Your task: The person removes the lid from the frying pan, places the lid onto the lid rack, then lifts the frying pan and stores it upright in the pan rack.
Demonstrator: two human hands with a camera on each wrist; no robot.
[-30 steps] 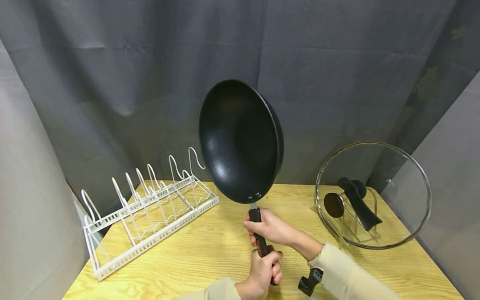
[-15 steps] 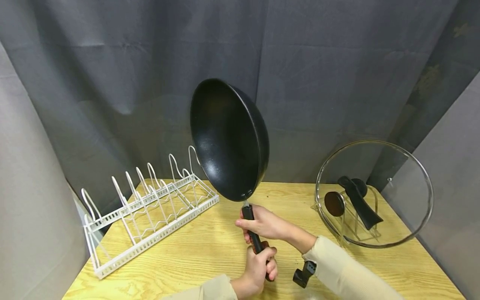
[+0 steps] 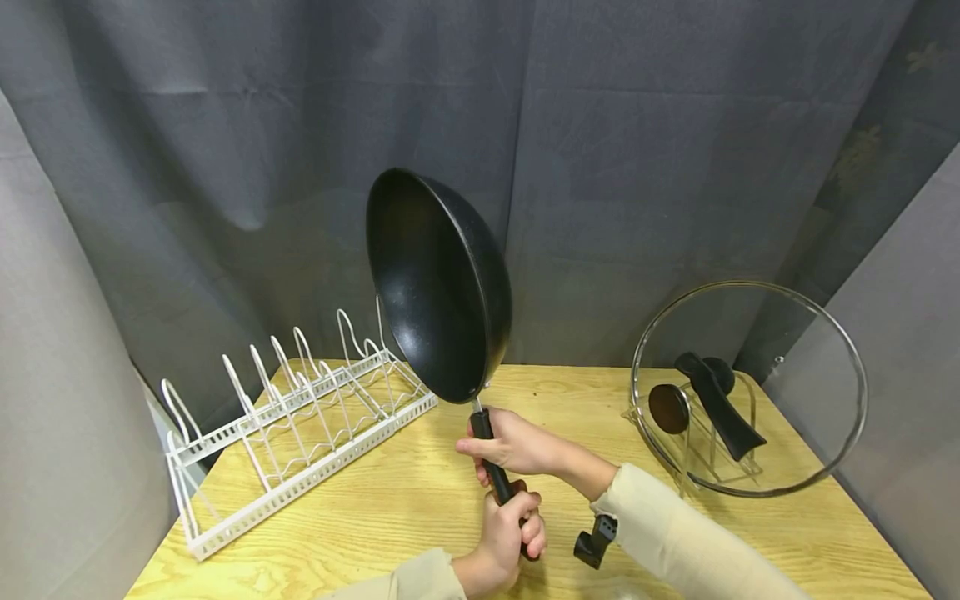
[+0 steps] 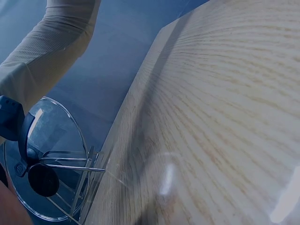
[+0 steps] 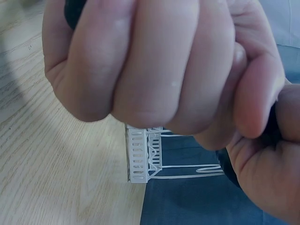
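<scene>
Both hands hold the long black handle (image 3: 497,482) of a deep black wok (image 3: 438,287), raised upright over the table with its hollow turned left. My right hand (image 3: 517,444) grips the upper handle, just below the bowl, its thumb lying across the front. Lower down, near the handle's end, my left hand (image 3: 504,533) is wrapped around it. Curled fingers (image 5: 150,65) fill the upper part of the right wrist view. A white wire rack (image 3: 300,450) stands on the left, and the wok's edge overlaps its far end in the head view.
A glass lid (image 3: 802,400) with a metal rim leans in a small wire stand (image 3: 712,458) on the right, beside a black handle-like piece (image 3: 716,404). Dark curtain (image 3: 637,167) hangs behind the wooden table (image 3: 360,533). A black wrist camera (image 3: 596,542) hangs under the right sleeve.
The wok and both hands have shifted left, toward the rack. The bowl has turned further left, so more of its outer side shows. Rack and lid stay where they were.
</scene>
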